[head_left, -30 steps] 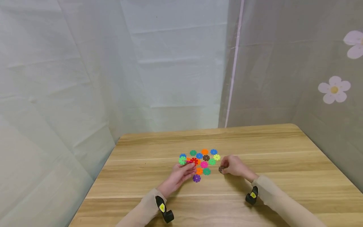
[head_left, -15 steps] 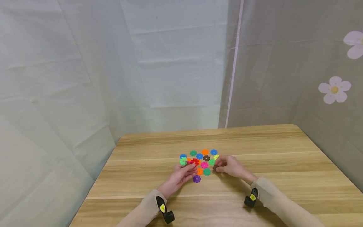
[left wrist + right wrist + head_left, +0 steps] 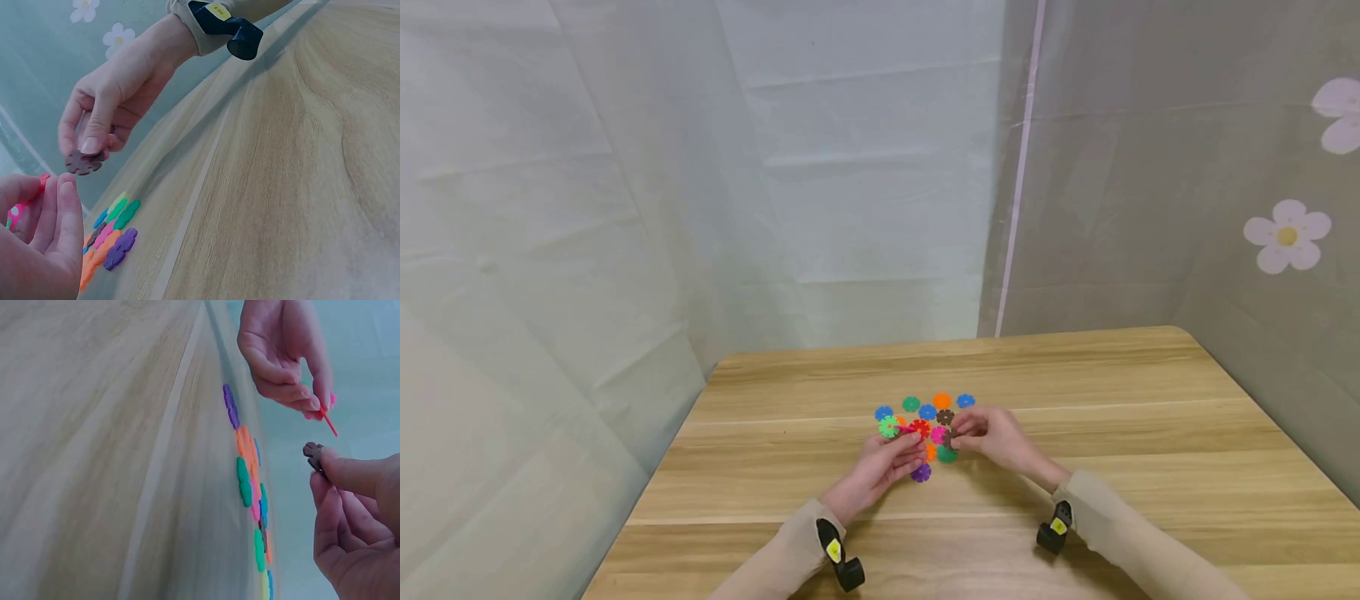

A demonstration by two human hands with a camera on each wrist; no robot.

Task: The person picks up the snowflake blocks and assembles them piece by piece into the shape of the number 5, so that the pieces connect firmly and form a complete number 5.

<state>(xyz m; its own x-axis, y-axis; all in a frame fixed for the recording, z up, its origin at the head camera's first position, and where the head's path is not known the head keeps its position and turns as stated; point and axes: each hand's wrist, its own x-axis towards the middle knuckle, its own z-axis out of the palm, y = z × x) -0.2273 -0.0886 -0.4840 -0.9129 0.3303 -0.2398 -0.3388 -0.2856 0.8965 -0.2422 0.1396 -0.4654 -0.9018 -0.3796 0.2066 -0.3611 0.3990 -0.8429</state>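
My left hand point(image 3: 876, 468) pinches a small chain of notched flower-shaped plastic discs: a red disc point(image 3: 920, 428), a pink one seen edge-on and a light green disc point(image 3: 889, 427) at the far end. Facing it, my right hand point(image 3: 1003, 437) pinches a brown disc point(image 3: 84, 164) between thumb and fingers. In the right wrist view this brown disc point(image 3: 314, 454) is a short gap away from the edge-on red disc point(image 3: 329, 422). Both hands are raised over the loose discs on the table.
Several loose discs lie flat on the wooden table point(image 3: 1112, 383), among them a purple disc point(image 3: 921, 473), a dark green disc point(image 3: 947, 455) and a blue disc point(image 3: 966, 401). Pale curtains point(image 3: 865, 183) hang behind the table, and a camera point(image 3: 1054, 535) is strapped on each wrist.
My right hand has moved left with the brown disc, from beside the loose discs to close by the red disc. The left hand has shifted only slightly right, keeping its hold.
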